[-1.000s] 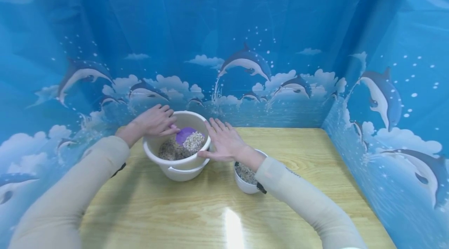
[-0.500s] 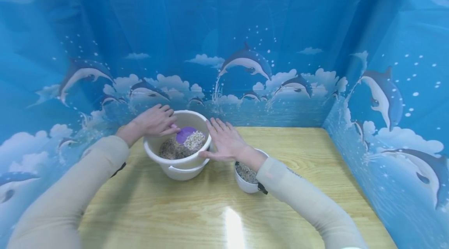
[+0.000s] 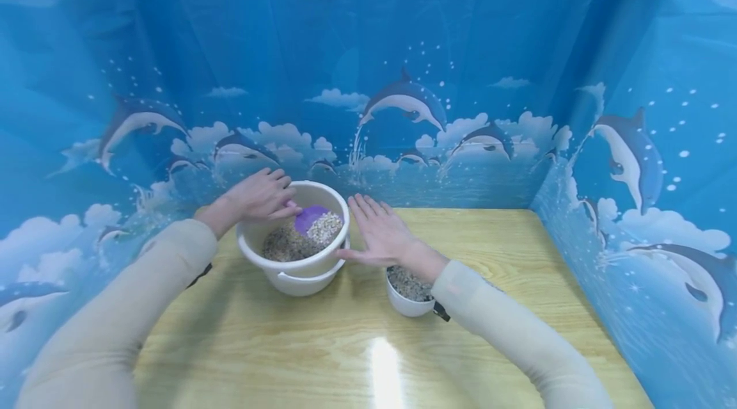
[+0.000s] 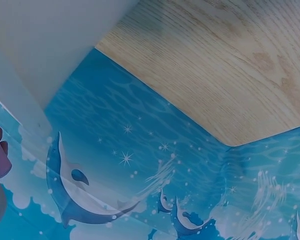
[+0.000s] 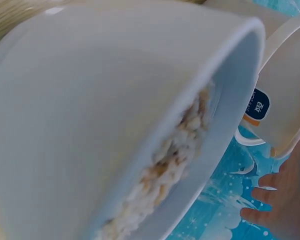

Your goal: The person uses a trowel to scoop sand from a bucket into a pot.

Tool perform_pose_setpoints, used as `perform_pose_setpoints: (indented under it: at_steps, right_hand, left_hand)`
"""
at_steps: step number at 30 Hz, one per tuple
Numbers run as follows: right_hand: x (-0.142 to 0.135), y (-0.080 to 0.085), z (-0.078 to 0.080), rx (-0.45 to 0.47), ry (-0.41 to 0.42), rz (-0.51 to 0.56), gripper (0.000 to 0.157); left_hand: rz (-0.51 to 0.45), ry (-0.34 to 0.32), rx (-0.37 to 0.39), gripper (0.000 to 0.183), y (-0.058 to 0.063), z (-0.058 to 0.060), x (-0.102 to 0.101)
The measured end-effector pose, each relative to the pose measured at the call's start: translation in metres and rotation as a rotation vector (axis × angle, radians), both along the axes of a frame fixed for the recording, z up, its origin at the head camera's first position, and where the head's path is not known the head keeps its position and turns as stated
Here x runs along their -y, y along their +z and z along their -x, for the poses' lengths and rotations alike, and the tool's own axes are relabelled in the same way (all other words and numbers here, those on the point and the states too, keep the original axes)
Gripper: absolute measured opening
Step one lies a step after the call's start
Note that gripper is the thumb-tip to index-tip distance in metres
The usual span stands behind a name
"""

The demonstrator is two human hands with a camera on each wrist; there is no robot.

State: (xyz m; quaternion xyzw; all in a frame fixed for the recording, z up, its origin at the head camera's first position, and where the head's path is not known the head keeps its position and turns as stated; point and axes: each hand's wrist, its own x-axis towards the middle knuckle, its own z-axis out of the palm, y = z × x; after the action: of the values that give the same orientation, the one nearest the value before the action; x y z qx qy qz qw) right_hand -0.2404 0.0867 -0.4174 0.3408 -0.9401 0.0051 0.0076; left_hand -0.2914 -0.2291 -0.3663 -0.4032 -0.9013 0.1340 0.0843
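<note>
My left hand (image 3: 261,196) grips the pinkish handle (image 4: 2,161) of a purple scoop (image 3: 311,217) over the far left rim of a white bucket (image 3: 305,263). The scoop's head is inside the bucket and carries pale gravel (image 3: 325,228). Darker, mixed gravel (image 3: 285,244) lies in the bottom of the bucket. My right hand (image 3: 382,236) is held flat with straight fingers and thumb out, right at the bucket's right side. Beneath my right wrist stands a white bowl (image 3: 405,304) filled with gravel, partly covered by the forearm; it looms large in the right wrist view.
The wooden table (image 3: 299,351) meets a blue dolphin-print curtain (image 3: 460,159) at the back and on both sides. A white bail handle (image 3: 308,278) hangs down the bucket's near side. A bright light reflection (image 3: 384,370) shows near the front.
My left hand and the loaded scoop have shifted slightly right inside the bucket. My right hand has also moved a little to the right, uncovering more of the bowl.
</note>
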Motion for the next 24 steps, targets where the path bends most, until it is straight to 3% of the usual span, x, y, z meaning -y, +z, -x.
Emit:
perform_pose_setpoints:
  at_steps: [6,24]
  right_hand:
    - [-0.013,0.001,-0.001,-0.003,-0.007,0.001,0.117]
    - [-0.046,-0.003,-0.008,-0.043,-0.017,0.002,0.115]
  left_hand:
    - [-0.001,0.007,0.008,0.043,0.002,0.001,-0.002]
    - [0.011,-0.018,0.007,0.044,0.009,0.001,-0.008]
